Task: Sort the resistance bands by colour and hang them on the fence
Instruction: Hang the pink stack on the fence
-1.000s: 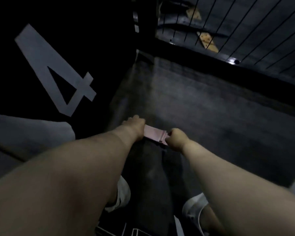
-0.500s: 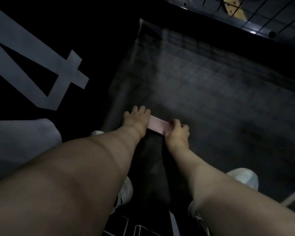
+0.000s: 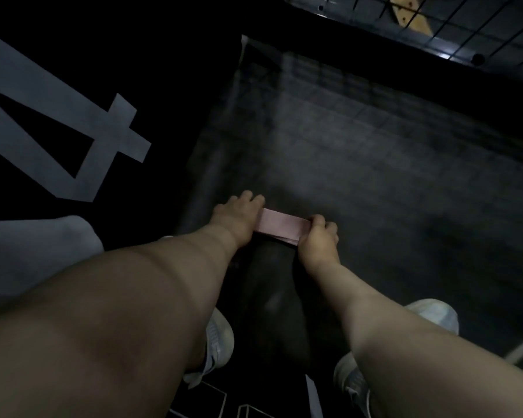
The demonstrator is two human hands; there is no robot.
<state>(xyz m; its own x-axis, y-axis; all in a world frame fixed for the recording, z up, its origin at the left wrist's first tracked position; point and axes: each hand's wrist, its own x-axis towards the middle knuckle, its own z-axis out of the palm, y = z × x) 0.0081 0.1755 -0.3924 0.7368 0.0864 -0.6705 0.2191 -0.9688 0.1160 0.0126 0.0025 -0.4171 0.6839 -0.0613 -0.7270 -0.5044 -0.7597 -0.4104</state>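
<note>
Head: hands (image 3: 280, 226) stretch pink band (image 3: 281, 226) above mat (image 3: 375, 164).

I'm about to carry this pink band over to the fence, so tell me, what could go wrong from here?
1. The pink band is pulled flat between the left hand and right hand; if one hand slips, it may snap back.
2. The scene is very dim, so its colour could be misjudged when sorting.
3. The fence lies across a dark mat whose raised edge could catch the shoes.
</note>
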